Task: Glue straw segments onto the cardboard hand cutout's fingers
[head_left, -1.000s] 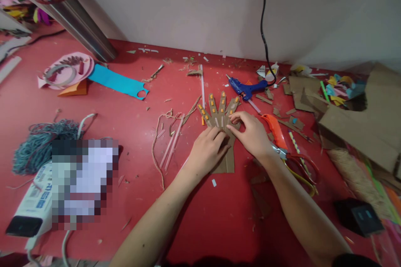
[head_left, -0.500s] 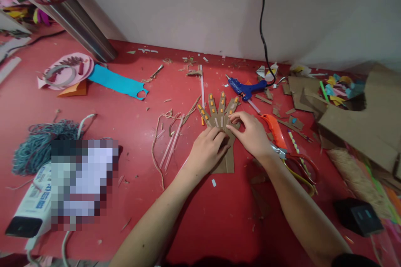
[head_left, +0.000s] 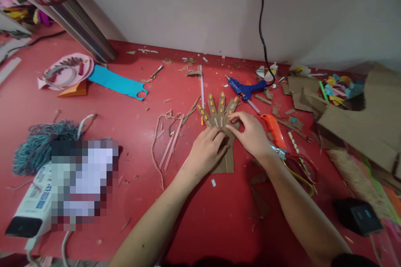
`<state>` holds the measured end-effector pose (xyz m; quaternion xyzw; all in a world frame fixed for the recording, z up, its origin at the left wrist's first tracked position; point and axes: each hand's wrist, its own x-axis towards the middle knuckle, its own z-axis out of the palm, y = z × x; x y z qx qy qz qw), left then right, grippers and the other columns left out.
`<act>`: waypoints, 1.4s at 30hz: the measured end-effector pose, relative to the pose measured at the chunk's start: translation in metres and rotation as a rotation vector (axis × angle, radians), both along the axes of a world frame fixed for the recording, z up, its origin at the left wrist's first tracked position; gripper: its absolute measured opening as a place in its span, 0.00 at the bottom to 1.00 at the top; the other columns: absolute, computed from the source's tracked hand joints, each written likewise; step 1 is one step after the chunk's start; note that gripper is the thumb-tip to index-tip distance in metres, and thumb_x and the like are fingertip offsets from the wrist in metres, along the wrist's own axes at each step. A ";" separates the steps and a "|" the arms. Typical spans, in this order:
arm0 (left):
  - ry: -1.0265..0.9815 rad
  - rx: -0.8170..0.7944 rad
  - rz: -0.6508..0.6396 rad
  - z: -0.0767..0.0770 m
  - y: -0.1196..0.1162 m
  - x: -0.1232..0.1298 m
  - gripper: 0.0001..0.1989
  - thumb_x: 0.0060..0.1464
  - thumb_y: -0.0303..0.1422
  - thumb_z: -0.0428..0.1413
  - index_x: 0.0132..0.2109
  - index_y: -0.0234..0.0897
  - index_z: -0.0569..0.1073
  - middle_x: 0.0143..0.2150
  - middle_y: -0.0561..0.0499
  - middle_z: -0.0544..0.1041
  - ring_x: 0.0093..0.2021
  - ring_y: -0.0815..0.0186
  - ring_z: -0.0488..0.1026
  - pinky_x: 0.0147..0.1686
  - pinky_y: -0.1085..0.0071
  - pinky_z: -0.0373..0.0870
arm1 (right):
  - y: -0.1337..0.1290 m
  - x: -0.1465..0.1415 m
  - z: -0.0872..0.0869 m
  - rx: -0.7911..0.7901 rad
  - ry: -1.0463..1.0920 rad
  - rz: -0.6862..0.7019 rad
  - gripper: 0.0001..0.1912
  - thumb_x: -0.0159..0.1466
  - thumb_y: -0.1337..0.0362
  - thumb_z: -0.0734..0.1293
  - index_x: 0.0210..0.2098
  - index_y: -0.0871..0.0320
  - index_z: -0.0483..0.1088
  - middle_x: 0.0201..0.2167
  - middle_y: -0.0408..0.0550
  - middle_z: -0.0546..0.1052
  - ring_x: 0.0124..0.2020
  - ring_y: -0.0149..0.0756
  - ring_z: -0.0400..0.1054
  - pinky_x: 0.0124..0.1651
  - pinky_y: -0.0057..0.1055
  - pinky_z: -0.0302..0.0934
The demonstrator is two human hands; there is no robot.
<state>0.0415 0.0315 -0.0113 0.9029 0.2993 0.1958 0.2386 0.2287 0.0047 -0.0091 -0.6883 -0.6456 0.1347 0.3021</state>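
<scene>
A brown cardboard hand cutout [head_left: 229, 162] lies on the red table, its spread fingers pointing away from me. Short orange straw pieces [head_left: 222, 103] are stuck along those fingers, and clear straw pieces [head_left: 222, 121] sit near their base. My left hand [head_left: 209, 148] rests across the palm of the cutout with curled fingers, its fingertips partly hidden. From the right, my right hand [head_left: 247, 131] grips the cutout near its thumb side, thumb and index finger bent close together on the cardboard. Whether a small piece is between them I cannot make out.
A blue glue gun [head_left: 246, 88] lies behind the cutout. To the right are orange-handled scissors [head_left: 300, 164], cardboard scraps [head_left: 360, 121] and a black box [head_left: 358, 216]. Twine [head_left: 153, 146], straws [head_left: 173, 144], grey-blue yarn [head_left: 44, 144] and a power strip [head_left: 33, 200] are leftward.
</scene>
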 end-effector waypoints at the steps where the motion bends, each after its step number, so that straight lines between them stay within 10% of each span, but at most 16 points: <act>1: 0.002 0.001 0.000 0.000 0.000 0.000 0.06 0.63 0.31 0.59 0.46 0.36 0.71 0.47 0.46 0.77 0.45 0.58 0.73 0.47 0.61 0.74 | 0.000 0.000 0.000 -0.004 -0.007 0.002 0.06 0.65 0.62 0.69 0.41 0.52 0.69 0.39 0.49 0.79 0.42 0.45 0.73 0.49 0.45 0.65; 42: -0.007 0.053 0.005 -0.003 0.000 0.001 0.04 0.67 0.30 0.55 0.46 0.35 0.72 0.45 0.46 0.78 0.44 0.59 0.73 0.47 0.61 0.74 | 0.001 -0.001 -0.001 0.017 -0.006 -0.018 0.05 0.64 0.62 0.68 0.39 0.53 0.68 0.41 0.50 0.79 0.42 0.45 0.73 0.49 0.46 0.64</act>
